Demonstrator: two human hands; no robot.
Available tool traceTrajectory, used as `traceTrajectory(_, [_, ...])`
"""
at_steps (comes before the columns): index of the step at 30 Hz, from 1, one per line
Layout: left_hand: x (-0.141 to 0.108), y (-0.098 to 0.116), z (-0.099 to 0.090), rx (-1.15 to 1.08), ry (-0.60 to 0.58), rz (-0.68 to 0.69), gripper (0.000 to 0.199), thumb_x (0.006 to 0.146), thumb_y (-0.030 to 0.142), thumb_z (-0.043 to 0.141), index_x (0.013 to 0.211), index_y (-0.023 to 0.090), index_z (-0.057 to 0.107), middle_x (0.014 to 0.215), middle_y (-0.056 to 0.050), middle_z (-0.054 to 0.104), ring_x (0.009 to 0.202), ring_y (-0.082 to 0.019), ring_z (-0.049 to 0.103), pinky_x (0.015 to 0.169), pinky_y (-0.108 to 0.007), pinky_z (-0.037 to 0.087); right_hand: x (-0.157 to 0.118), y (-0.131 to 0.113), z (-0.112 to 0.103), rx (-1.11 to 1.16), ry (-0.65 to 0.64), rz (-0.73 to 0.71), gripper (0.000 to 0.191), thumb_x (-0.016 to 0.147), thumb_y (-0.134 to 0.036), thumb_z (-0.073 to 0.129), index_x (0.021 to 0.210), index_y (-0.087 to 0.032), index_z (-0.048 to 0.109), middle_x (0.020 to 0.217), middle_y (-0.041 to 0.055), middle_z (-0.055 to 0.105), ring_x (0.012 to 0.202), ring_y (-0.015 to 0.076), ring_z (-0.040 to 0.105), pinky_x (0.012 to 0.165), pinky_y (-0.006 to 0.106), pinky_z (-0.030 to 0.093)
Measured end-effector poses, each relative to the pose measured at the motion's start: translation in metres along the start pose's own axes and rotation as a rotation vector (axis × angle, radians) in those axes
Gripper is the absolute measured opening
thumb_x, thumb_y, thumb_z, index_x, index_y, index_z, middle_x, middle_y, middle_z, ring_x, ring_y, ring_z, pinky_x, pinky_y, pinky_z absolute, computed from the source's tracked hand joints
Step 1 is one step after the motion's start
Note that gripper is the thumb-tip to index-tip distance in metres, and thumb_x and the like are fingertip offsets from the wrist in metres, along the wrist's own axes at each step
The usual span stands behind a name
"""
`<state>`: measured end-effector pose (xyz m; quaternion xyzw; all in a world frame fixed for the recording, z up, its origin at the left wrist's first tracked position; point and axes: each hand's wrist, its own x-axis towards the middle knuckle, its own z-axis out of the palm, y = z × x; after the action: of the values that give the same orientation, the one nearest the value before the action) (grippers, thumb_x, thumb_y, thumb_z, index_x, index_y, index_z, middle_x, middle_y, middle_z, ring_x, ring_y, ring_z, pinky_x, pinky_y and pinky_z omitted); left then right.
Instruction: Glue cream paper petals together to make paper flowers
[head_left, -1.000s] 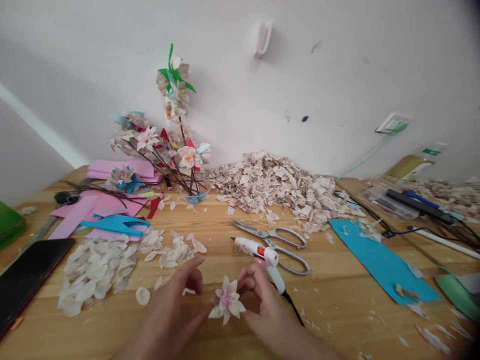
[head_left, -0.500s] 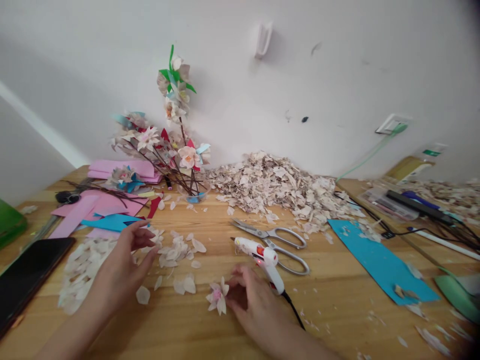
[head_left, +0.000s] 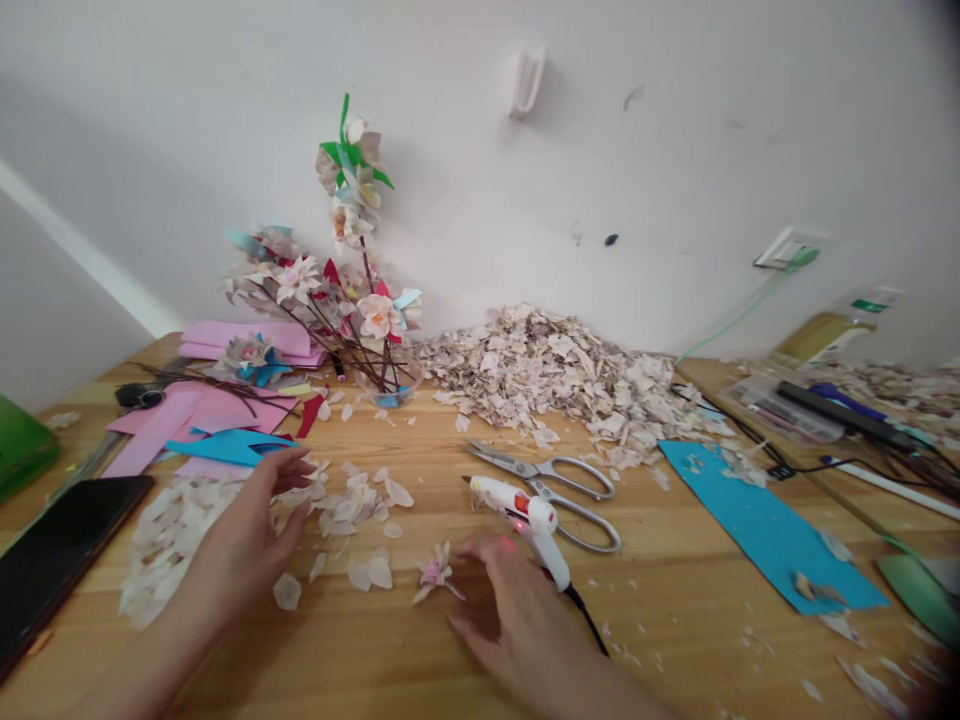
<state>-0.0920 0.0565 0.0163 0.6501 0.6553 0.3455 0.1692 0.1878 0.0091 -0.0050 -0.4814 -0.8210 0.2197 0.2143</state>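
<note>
A small white flower with a pink centre (head_left: 433, 574) lies tilted on the wooden table, just left of my right hand (head_left: 510, 610). That hand's thumb and fingers are apart, with nothing between them. My left hand (head_left: 251, 530) hovers with curved, parted fingers over white petals (head_left: 169, 545), and holds nothing I can see. More loose petals (head_left: 352, 505) lie between the hands. Beyond my right hand rests a white glue gun (head_left: 517, 500), its red light on. Metal scissors (head_left: 551, 480) lie right behind it.
At the back, made flowers on twigs (head_left: 379, 315) stand in a clear bowl beside a heap of dry flakes (head_left: 555, 370). Pink paper (head_left: 225, 410) and a phone (head_left: 64, 560) lie left. Blue paper (head_left: 750, 520) is at right. The glue gun's black cord (head_left: 589, 620) runs toward me.
My right hand has let go of the flower, its fingers opening and drawing slightly away. The flower has tipped over to another angle. My left hand has barely moved.
</note>
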Motion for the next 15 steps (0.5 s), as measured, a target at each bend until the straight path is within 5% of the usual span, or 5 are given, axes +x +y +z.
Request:
traceTrajectory(5, [-0.0005, -0.0006, -0.0014, 0.000, 0.026, -0.014, 0.041, 0.074, 0.029, 0.044, 0.113, 0.020, 0.040, 0.102, -0.014, 0.063, 0.097, -0.031, 0.062, 0.053, -0.036, 0.052, -0.0030, -0.0036, -0.0029, -0.030, 0.064, -0.124, 0.052, 0.070, -0.006, 0.058, 0.115, -0.023, 0.039, 0.115, 0.0078, 0.051, 0.111, 0.0263, 0.045, 0.095, 0.047, 0.041])
traceTrajectory(12, [-0.0010, -0.0092, 0.0027, 0.044, -0.004, 0.044, 0.039, 0.074, 0.022, 0.043, 0.113, 0.021, 0.040, 0.100, -0.011, 0.064, 0.098, -0.026, 0.062, 0.073, -0.042, 0.052, -0.0003, 0.0015, -0.0059, 0.098, 0.237, -0.238, 0.048, 0.074, -0.003, 0.050, 0.115, -0.021, 0.033, 0.106, 0.0104, 0.052, 0.104, 0.0236, 0.050, 0.088, 0.044, 0.047])
traceTrajectory(15, [-0.0012, -0.0084, 0.0019, 0.060, 0.007, 0.021, 0.040, 0.074, 0.021, 0.042, 0.115, 0.020, 0.039, 0.100, -0.011, 0.064, 0.098, -0.027, 0.062, 0.065, -0.039, 0.053, -0.0018, 0.0042, -0.0035, 0.178, 0.271, -0.276, 0.053, 0.076, -0.003, 0.049, 0.119, -0.024, 0.027, 0.100, 0.0085, 0.058, 0.109, 0.0253, 0.050, 0.091, 0.048, 0.044])
